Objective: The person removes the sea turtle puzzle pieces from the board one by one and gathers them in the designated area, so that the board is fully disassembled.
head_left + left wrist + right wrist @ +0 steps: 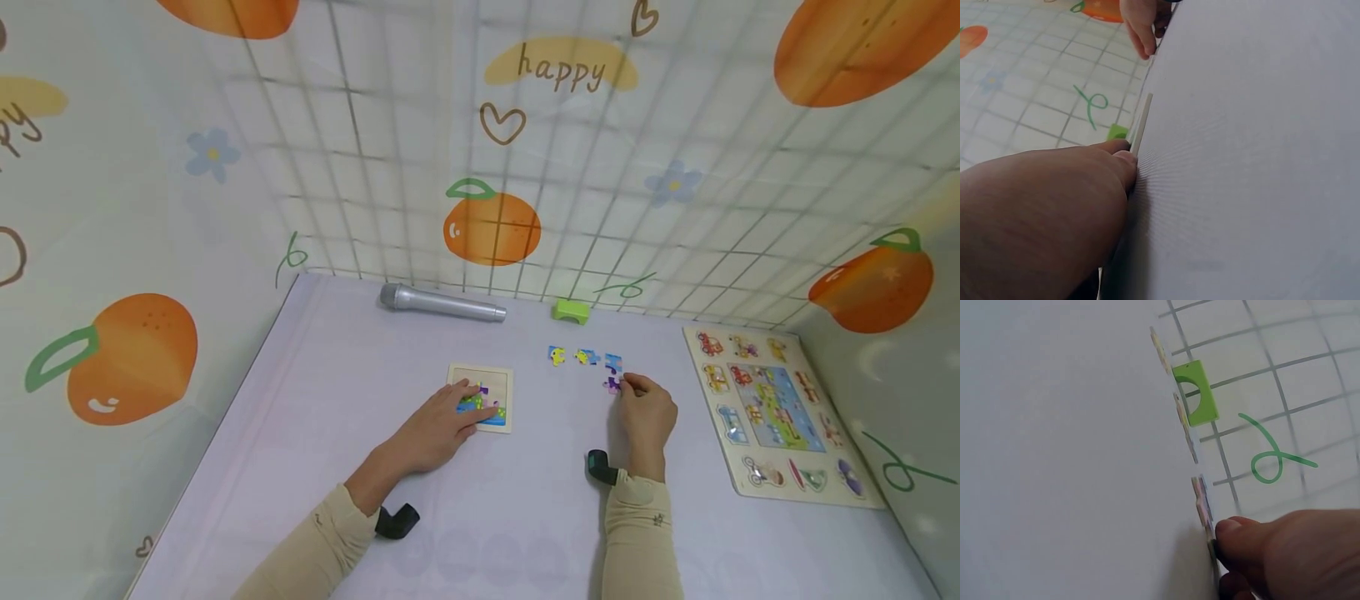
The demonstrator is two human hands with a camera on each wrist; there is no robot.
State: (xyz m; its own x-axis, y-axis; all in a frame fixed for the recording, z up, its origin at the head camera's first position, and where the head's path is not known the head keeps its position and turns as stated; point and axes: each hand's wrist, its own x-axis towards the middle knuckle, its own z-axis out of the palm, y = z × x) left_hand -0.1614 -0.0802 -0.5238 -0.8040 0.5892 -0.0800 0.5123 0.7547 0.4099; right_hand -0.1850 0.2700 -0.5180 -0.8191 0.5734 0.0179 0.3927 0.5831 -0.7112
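My left hand rests on a small square wooden puzzle tray, its fingers stretched over the colourful pieces inside, part of which it hides. In the left wrist view the thin edge of the tray shows beyond the fingers. To the right, my right hand pinches a purple jigsaw piece at its right side, close to the table. Just behind that piece lies a blue one. Further left are more loose pieces with yellow and blue print.
A silver microphone lies along the back of the table, with a green arched block to its right. At the far right is a large wooden picture puzzle board. A printed curtain over a wire grid stands behind.
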